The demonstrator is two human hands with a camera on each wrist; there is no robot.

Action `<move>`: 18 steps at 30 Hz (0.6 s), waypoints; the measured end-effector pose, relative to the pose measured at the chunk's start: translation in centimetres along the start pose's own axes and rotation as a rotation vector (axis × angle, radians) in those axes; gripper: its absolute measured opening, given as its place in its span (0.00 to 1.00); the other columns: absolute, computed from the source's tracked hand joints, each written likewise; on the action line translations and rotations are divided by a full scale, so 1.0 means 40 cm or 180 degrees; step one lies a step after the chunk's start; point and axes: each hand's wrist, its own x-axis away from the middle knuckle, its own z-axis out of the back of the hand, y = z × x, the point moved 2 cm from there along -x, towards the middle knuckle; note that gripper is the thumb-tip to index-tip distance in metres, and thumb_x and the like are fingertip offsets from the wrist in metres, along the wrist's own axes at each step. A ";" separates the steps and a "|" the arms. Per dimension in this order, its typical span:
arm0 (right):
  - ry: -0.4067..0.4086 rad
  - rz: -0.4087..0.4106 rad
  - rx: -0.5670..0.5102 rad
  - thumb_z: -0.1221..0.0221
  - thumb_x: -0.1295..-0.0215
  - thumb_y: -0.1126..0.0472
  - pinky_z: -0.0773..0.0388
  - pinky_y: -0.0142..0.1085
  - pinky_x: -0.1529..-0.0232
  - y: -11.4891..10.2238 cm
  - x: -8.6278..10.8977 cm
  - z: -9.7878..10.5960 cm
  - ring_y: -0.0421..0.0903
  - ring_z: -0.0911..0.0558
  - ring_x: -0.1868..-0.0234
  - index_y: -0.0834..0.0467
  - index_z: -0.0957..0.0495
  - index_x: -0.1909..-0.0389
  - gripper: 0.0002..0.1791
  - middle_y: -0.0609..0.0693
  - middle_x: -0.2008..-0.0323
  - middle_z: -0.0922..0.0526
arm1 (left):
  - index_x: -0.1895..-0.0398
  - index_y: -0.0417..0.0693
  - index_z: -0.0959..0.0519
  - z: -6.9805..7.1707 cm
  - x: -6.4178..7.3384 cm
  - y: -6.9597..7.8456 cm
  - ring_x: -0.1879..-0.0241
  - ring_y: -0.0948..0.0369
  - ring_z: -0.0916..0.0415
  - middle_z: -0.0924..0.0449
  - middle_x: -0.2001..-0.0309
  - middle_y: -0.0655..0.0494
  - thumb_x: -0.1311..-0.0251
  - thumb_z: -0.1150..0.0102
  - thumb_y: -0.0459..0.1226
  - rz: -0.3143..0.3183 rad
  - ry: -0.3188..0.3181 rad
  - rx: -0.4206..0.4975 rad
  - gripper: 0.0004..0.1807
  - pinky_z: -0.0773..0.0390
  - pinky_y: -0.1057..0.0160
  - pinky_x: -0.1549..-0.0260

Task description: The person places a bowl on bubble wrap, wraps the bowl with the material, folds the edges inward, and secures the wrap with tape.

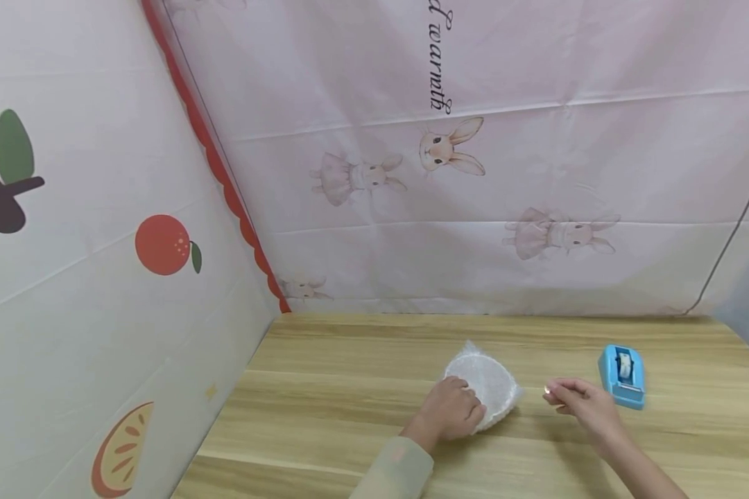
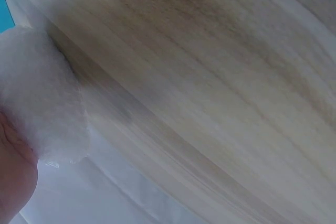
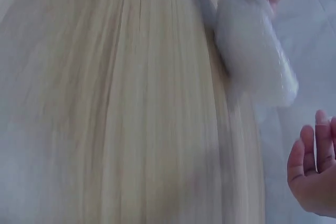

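A rounded package in bubble wrap [image 1: 489,381] lies toward the middle of the wooden table, its wrap pointed at the far end. My left hand [image 1: 451,409] grips its near left side, fingers bent over the wrap. In the left wrist view the white bubble wrap [image 2: 44,98] sits against that palm. To the right of the package, my right hand [image 1: 583,407] is raised over the table. Between thumb and forefinger it pinches a small shiny piece of clear tape [image 1: 547,390]. The right wrist view shows this hand's fingers [image 3: 308,148] bent, apart from the package.
A blue tape dispenser [image 1: 623,378] with a roll in it stands just beyond my right hand. The wooden table [image 1: 324,402] meets a pale rabbit-print cloth [image 1: 374,263] at the back and a fruit-print cloth [image 1: 100,312] on the left.
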 end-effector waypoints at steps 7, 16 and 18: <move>-0.0159 0.0261 0.0299 0.46 0.35 0.59 0.27 0.29 0.76 -0.068 -0.017 -0.102 0.36 0.26 0.75 0.70 0.25 0.58 0.16 0.43 0.77 0.20 | 0.61 0.60 0.17 0.000 -0.002 0.000 0.46 0.65 0.27 0.18 0.58 0.68 0.32 0.68 0.47 -0.0029 0.0037 -0.0098 0.23 0.35 0.71 0.42; -0.0375 0.0803 0.0761 0.45 0.41 0.68 0.37 0.26 0.85 -0.120 -0.062 -0.220 0.36 0.34 0.85 0.69 0.24 0.73 0.07 0.47 0.84 0.24 | 0.62 0.60 0.17 0.005 -0.003 0.002 0.49 0.67 0.26 0.18 0.57 0.68 0.32 0.68 0.46 -0.0044 -0.0009 -0.0280 0.23 0.33 0.72 0.46; -0.0328 0.0765 0.0942 0.44 0.41 0.68 0.38 0.26 0.85 -0.121 -0.069 -0.232 0.37 0.34 0.86 0.67 0.25 0.76 0.07 0.48 0.85 0.24 | 0.62 0.60 0.17 0.007 -0.005 0.003 0.50 0.68 0.26 0.18 0.57 0.69 0.32 0.68 0.46 -0.0049 -0.0019 -0.0293 0.22 0.33 0.72 0.47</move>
